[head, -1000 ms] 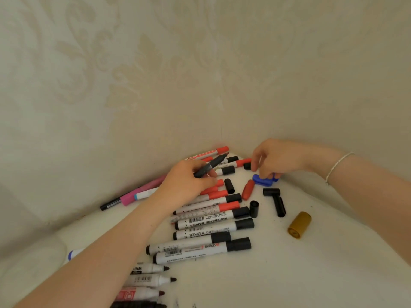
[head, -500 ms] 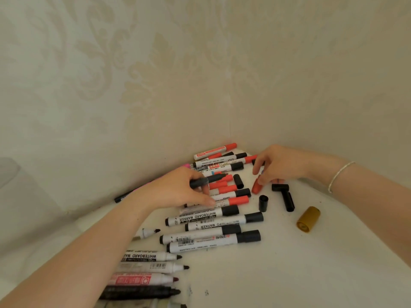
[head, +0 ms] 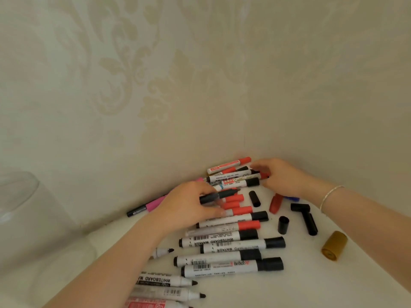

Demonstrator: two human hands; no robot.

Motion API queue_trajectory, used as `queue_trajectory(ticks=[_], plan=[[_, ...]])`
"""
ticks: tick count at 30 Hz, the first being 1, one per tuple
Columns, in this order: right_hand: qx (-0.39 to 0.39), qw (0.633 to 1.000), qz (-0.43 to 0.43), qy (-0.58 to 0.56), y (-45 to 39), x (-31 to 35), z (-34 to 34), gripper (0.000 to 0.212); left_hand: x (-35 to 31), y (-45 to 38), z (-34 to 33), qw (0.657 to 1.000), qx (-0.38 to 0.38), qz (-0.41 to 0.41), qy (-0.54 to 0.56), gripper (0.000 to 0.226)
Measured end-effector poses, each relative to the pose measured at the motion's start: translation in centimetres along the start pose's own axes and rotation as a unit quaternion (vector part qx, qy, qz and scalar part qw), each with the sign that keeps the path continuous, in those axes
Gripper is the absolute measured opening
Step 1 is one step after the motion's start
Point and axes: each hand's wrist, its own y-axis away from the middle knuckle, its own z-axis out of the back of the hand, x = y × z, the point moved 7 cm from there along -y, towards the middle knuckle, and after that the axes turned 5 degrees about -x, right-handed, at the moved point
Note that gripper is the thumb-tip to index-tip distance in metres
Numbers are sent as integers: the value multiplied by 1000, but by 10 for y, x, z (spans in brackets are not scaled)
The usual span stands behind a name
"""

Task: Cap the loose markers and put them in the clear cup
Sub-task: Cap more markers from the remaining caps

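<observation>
Right hand [head: 282, 176] shifted from red cap [head: 275, 203] to far marker pile [head: 233, 174], fingers curled, grasp unclear | left hand [head: 189, 205] fingers grip uncapped dark marker [head: 219, 195] over capped row | clear cup [head: 17, 196] at far left edge, well apart | bare tabletop [head: 311, 283] lower right, beside gold cap [head: 334, 245]
</observation>
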Motion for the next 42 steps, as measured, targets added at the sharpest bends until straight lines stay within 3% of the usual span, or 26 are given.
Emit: queue_trajectory(ticks=[3, 6, 10, 13, 18, 22, 25, 27, 31, 35, 37, 42], plan=[[-11, 1000, 5, 5, -10, 3, -2, 55, 6, -4, 11, 998, -66, 14, -11, 32], [36, 997, 36, 60, -15, 13, -15, 57, 16, -6, 10, 995, -79, 64, -22, 36], [11, 995, 32, 89, -25, 18, -7, 46, 28, -10, 9, 991, -90, 96, 20, 23], [-14, 996, 35, 85, -33, 18, -2, 53, 33, -15, 19, 984, -127, 107, 59, 7], [76, 994, 41, 73, -39, 14, -28, 35, 41, -23, 32, 958, -192, 150, 151, 10], [107, 988, 55, 92, -41, 18, -33, 26, 43, -26, 45, 959, -211, 144, 124, 13], [128, 968, 31, 216, -44, 17, -32, 23, 43, -28, 52, 965, -204, 137, 90, 10], [94, 963, 40, 250, -48, 24, -29, 28, 44, -29, 53, 970, -190, 129, 73, 12], [56, 982, 111, 139, -47, 50, -34, 36, 46, -31, 51, 979, -158, 118, 44, 12], [145, 977, 151, 33, -28, 68, -53, 30, 49, -28, 54, 980, -135, 122, 77, 5], [179, 968, 170, 54, -20, 71, -60, 35, 51, -27, 60, 975, -127, 132, 122, 10], [157, 963, 182, 118, -24, 75, -65, 26, 48, -28, 84, 976, -114, 128, 135, 15]])
